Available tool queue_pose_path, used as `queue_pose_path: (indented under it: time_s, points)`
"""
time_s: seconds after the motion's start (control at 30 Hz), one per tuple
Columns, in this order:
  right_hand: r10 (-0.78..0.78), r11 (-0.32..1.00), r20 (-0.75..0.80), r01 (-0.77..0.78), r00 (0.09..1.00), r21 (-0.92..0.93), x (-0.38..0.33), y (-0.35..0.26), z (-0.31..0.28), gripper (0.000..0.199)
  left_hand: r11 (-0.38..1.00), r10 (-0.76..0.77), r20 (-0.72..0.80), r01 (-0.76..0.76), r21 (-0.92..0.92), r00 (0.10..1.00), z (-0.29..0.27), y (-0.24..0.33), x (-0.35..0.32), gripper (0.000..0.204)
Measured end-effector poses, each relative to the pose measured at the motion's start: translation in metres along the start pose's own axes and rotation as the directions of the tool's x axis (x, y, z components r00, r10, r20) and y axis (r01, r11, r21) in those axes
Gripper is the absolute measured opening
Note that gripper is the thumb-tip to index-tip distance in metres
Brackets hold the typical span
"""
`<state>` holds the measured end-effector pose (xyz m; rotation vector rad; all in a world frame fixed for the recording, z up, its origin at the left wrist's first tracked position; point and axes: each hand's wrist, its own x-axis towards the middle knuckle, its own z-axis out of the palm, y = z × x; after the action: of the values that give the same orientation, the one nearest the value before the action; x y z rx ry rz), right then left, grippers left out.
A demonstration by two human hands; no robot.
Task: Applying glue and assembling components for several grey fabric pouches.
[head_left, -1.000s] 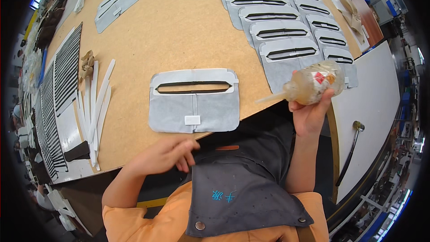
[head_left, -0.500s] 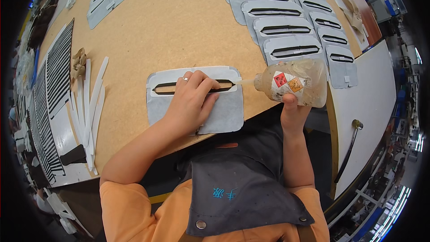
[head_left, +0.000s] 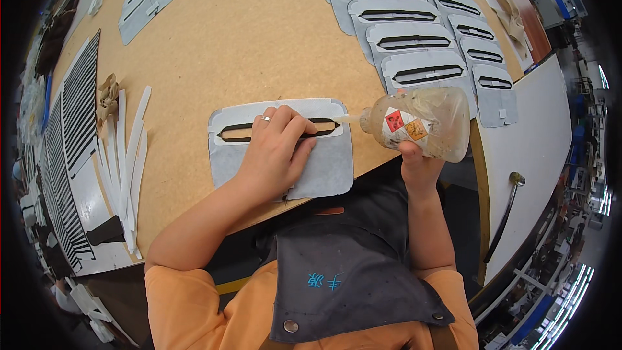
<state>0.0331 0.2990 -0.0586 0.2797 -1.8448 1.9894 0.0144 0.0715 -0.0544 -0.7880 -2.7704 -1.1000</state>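
A grey rectangular panel (head_left: 246, 163) with rounded corners lies near the table's front edge. Across its paler upper band runs a slot edged with black strips (head_left: 326, 122). My left hand (head_left: 277, 145) rests over the slot, fingers bent, with index finger and thumb closed about its lower edge. To the right, my right hand (head_left: 419, 165) grips a translucent, stained squeeze bottle (head_left: 447, 120) from below; only the thumb and palm side show clearly. The bottle lies nearly level, its thin nozzle (head_left: 350, 118) pointing left at the slot's right end. Whether the tip touches the panel I cannot tell.
Several similar slotted panels (head_left: 424, 65) overlap in two rows at the right. Another panel (head_left: 154, 1) lies at the far left. White strips (head_left: 135, 155), crumpled brown paper (head_left: 107, 97) and a board of black strips (head_left: 83, 104) sit at the left. A hammer-like tool (head_left: 505, 214) lies right.
The bottle and my right hand have shifted slightly left, and the bottle's base has dipped a little. My left hand keeps its place over the slot.
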Motion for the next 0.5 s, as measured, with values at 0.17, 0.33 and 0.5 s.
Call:
queue_pose_path:
  time_s: [0.17, 0.33, 0.5]
  points:
    - [0.388, 0.879, -0.1, -0.335, 0.916, 0.339, -0.002, -0.013, -0.034, 0.067, 1.0, -0.02, 0.001, 0.02, -0.014, 1.0, -0.001, 0.001, -0.001, 0.014]
    - [0.335, 0.942, -0.288, -0.311, 0.897, 0.127, -0.014, 0.0, -0.024, 0.083, 1.0, -0.009, -0.01, 0.009, -0.001, 1.0, -0.001, 0.002, 0.002, 0.016]
    - [0.178, 0.983, -0.234, -0.184, 0.956, -0.004, -0.026, -0.001, -0.004, 0.092, 1.0, -0.011, -0.008, 0.01, -0.012, 1.0, -0.002, 0.004, 0.003, 0.016]
